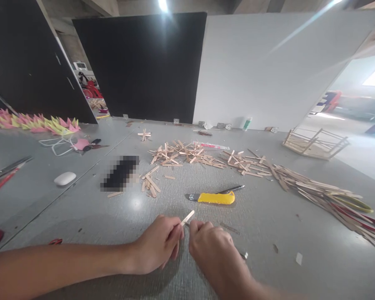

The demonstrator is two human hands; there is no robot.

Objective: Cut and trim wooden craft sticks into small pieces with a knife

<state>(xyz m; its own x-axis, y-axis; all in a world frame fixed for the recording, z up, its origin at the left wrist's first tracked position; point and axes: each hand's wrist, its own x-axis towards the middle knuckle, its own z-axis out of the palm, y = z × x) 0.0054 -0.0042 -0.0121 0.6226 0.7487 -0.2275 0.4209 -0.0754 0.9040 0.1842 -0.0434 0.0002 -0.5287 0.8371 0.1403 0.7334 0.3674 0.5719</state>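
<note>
A short pale wooden stick [188, 217] pokes up from the closed fingers of my left hand [160, 243]. Just to its right, my right hand [213, 249] is closed, knuckles up, its fingertips close to the stick; what they hold, if anything, is hidden. A small metallic item [244, 255] shows beside my right wrist, partly covered. Beyond my hands lie a yellow box cutter [216, 198] with its blade end to the left and a dark pen [234, 189] behind it. Wooden stick pieces [178, 154] are heaped farther back.
Long sticks and scissors [351, 203] lie at the right, a stick frame [315, 143] behind them. A white mouse-shaped object [65, 179], a pixelated dark patch and folded paper pieces [34, 121] are on the left. Upright panels [137, 66] border the grey table [278, 225].
</note>
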